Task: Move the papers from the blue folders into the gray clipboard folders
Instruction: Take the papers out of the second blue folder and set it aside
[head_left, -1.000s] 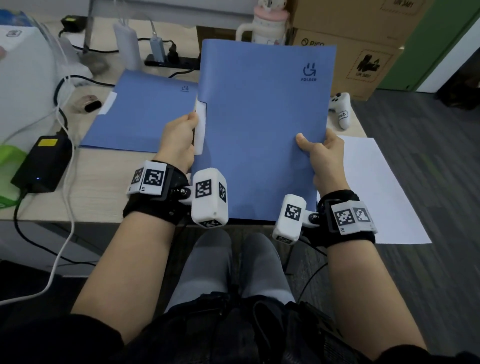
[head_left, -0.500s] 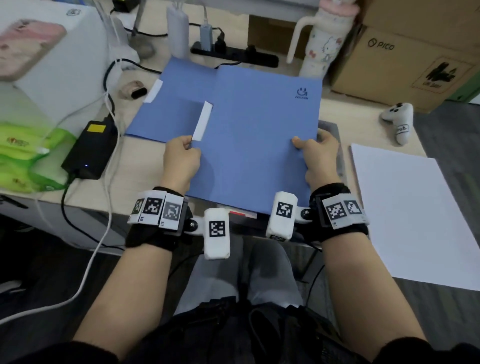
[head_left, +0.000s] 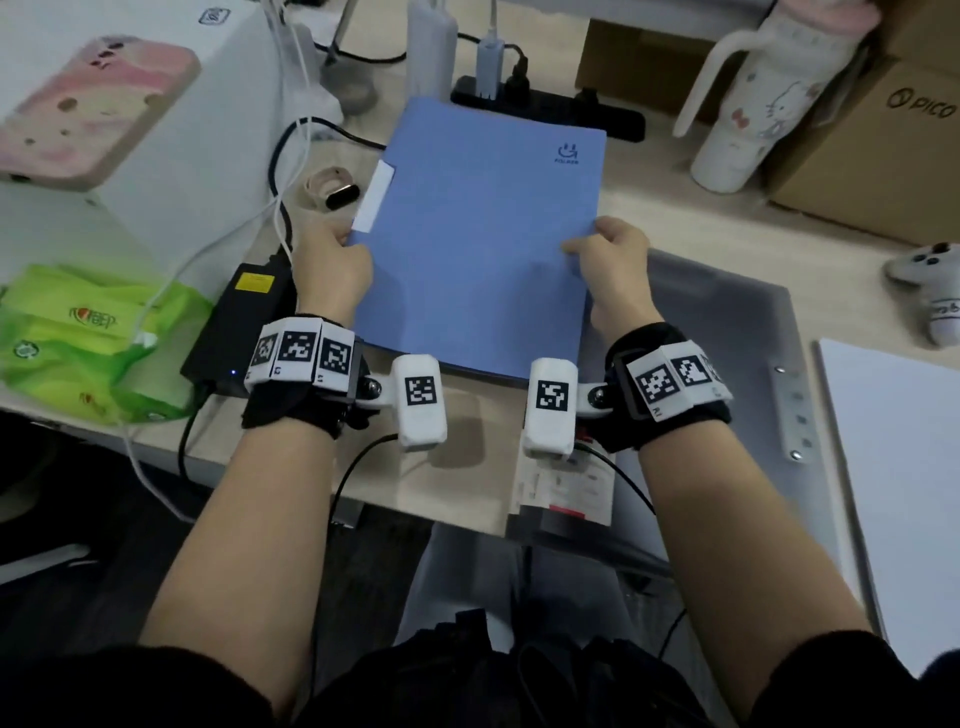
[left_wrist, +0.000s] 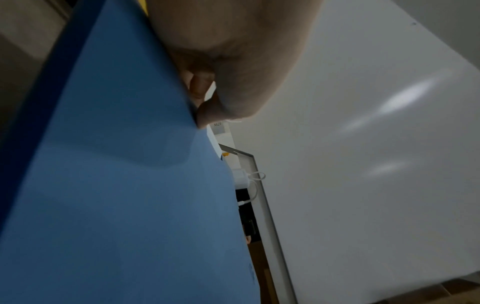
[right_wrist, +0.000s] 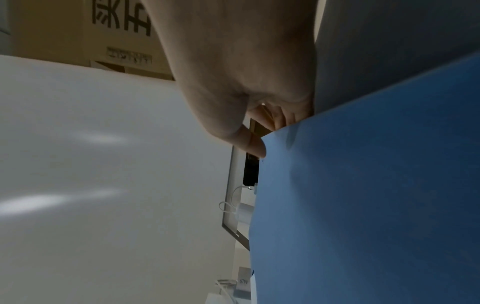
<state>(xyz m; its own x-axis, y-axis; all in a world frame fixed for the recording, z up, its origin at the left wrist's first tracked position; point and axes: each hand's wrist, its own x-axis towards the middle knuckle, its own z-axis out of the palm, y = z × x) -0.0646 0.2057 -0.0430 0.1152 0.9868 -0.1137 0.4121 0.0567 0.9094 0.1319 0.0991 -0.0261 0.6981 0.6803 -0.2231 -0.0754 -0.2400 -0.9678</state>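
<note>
Looking down from the head view, the closed blue paper folder (head_left: 483, 244) sits over the pale wooden tabletop (head_left: 457, 483), held by both side edges. The left hand (head_left: 332, 270) pinches the left edge just below a white label strip (head_left: 374, 202), thumb on top. The right hand (head_left: 615, 270) pinches the right edge the same way. A gray translucent clipboard folder (head_left: 727, 374) lies flat under and to the right of the blue one, and a white sheet of paper (head_left: 898, 493) lies just right of that. Off to the left there's a black power brick (head_left: 234, 322) and a green tissue pack (head_left: 88, 338); a white tumbler (head_left: 748, 114) and a cardboard box (head_left: 878, 135) sit at the back right.

Left wrist view: left hand's grip is closed on the folder (left_wrist: 124, 185) edge, fingers (left_wrist: 200, 88) curled underneath.

Right wrist view: same deal, the right hand's fingertips (right_wrist: 255, 145) are curled onto the folder (right_wrist: 376, 195) edge.
</note>
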